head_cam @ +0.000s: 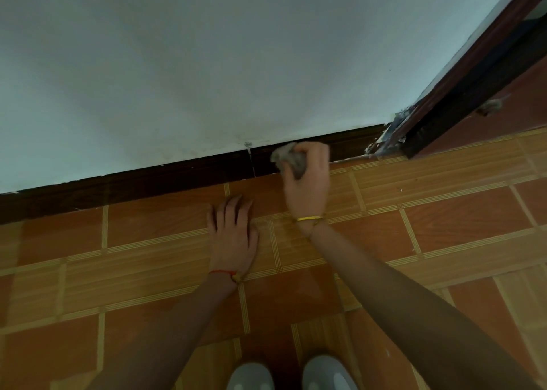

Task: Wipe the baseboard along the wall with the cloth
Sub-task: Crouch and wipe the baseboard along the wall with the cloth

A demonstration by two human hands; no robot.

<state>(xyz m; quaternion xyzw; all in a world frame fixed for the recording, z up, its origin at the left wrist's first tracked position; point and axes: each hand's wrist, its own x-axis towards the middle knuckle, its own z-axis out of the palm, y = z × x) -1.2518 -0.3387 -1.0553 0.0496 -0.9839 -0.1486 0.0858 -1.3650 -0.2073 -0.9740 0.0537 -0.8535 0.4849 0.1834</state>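
Note:
A dark brown baseboard (148,179) runs along the foot of the pale wall, rising from lower left to upper right. My right hand (310,182) is closed around a bunched grey cloth (288,158) and presses it against the baseboard just right of a vertical joint (251,161) in the board. My left hand (233,232) lies flat on the floor tiles, palm down, fingers spread towards the baseboard, holding nothing. A yellow band sits on my right wrist, a red one on my left.
Orange and wood-pattern floor tiles (444,221) cover the ground. A dark reddish door frame (461,93) meets the baseboard at the upper right, with chipped plaster at its foot. The toes of my two grey shoes (290,372) show at the bottom edge.

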